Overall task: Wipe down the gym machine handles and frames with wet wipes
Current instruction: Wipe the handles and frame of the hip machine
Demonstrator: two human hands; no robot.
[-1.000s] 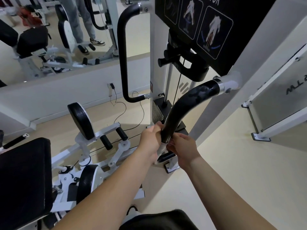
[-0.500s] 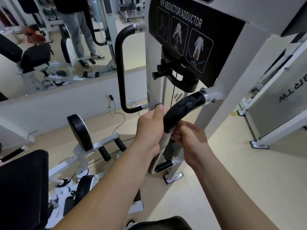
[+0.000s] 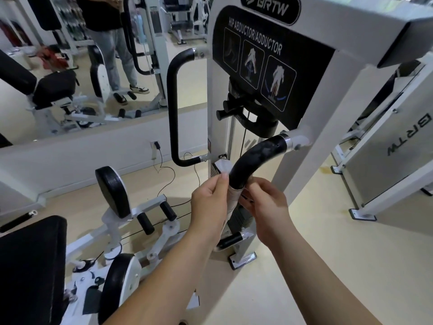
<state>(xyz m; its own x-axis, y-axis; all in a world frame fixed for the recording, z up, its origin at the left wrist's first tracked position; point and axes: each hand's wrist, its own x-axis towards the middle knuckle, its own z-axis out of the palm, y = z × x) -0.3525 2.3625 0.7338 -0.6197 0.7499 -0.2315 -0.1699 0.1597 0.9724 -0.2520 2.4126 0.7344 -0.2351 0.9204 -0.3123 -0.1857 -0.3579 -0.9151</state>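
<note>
While wrapped round the black handle (image 3: pixel 254 160), white wet wipe (image 3: pixel 230 198), both hands' fingers (image 3: pixel 221 184) pinching it.

Both bare forearms reaching up and forward from the lower edge of view, converging toward centre frame. Left forearm (image 3: pixel 164 273) entering from lower left, angled up to the right, wrist roughly straight. Left hand (image 3: pixel 209 202) seen from the back, fingers curled, thumb and forefinger pinching upward at the fingertips (image 3: pixel 222 178). Right forearm (image 3: pixel 311 273) entering from lower right, angled up to the left. Right hand (image 3: pixel 267 205) just beside the left, back of hand toward camera, fingers curled inward toward the left hand, fingertips partly hidden. Hands level with one another, close but not touching each other. No sleeves on either arm
</note>
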